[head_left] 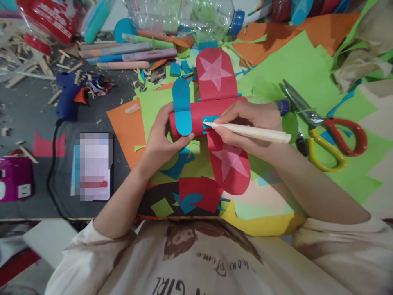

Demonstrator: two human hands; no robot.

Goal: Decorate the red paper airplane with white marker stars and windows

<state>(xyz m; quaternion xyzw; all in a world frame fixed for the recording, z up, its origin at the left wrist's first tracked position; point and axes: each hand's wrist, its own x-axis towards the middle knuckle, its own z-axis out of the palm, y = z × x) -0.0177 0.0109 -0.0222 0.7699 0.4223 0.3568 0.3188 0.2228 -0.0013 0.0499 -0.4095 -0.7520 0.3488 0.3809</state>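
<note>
A red paper plane lies in front of me, made of a rolled tube body, two red wings with pale stars and a blue tail fin. My left hand is closed round the tail end of the tube. My right hand grips a cream-coloured pen whose tip touches a small blue patch on the side of the tube, between the wings.
Red-and-yellow scissors lie on green paper at the right. A blue glue gun and its cord sit at the left, near wood scraps. Markers and a clear plastic bottle lie at the back. Coloured paper offcuts cover the table.
</note>
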